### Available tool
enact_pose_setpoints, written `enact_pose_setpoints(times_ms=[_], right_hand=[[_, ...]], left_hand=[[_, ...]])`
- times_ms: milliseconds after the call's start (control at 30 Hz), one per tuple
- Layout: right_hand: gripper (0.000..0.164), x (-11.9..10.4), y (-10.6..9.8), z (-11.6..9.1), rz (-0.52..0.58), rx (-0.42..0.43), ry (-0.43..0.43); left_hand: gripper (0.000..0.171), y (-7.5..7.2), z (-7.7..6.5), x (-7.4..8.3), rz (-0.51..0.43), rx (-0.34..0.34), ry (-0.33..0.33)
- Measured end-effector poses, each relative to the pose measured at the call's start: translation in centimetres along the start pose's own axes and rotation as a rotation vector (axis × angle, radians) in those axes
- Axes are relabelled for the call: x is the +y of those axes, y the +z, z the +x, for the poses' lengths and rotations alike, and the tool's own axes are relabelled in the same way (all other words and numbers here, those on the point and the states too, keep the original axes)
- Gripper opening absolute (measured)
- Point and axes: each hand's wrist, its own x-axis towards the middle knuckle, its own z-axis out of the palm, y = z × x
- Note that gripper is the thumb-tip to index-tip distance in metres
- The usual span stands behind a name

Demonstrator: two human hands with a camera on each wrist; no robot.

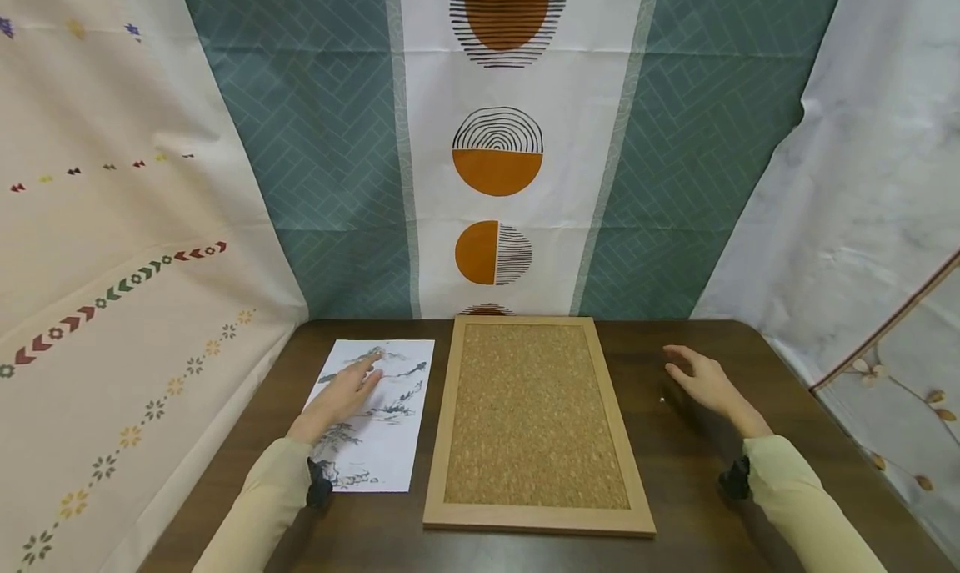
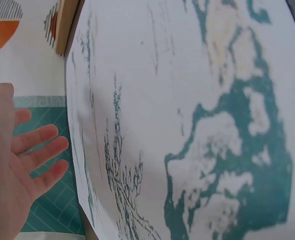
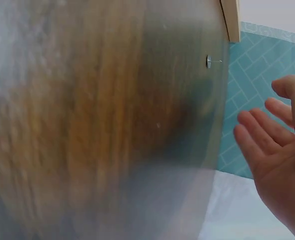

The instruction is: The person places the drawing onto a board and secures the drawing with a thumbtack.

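Observation:
A white sheet of paper (image 1: pixel 401 460) printed with a landscape of hills and trees lies on the left of the dark table. Over it my left hand (image 1: pixel 343 396) hovers with loosely bent fingers, holding nothing; in the left wrist view the fingers (image 2: pixel 40 155) stay apart from the sheet. Right of the paper, a wood-framed cork board (image 1: pixel 536 414) lies flat. My right hand (image 1: pixel 708 384) hovers over the table's right side, fingers relaxed and holding nothing. Near its fingertips a small thumbtack (image 1: pixel 662 399) sits on the table; in the right wrist view the tack (image 3: pixel 209 61) shows its pin pointing up.
The dark brown table (image 1: pixel 360 540) has rounded back corners. A green and white patterned cloth (image 1: pixel 337 181) hangs behind it. Pale cloths flank it, a cream one (image 1: pixel 112 373) on the left and a whitish one (image 1: pixel 847 223) on the right.

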Motion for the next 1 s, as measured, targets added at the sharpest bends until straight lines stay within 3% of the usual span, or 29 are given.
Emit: enact_pose_setpoints(times_ms=[167,433,667,1000], right_hand=[[0.037,0.0,0.3,-0.1,0.024,0.063,0.057],[0.032,0.1,0.6,-0.4,0.057,0.047,0.104],[0.027,0.4,0.2,-0.1,0.056,-0.058,0.11],[0.025,0.3,0.0,0.0,0.178,-0.223,0.132]], left_hand=[[0.043,0.0,-0.1,-0.2,-0.02,0.031,-0.007],[0.042,-0.4,-0.5,-0.7,-0.076,0.036,-0.054],[0.04,-0.8,-1.2,-1.2,-0.145,0.063,-0.106],[0.032,-1.0,-2.1,-1.7,-0.199,0.117,-0.185]])
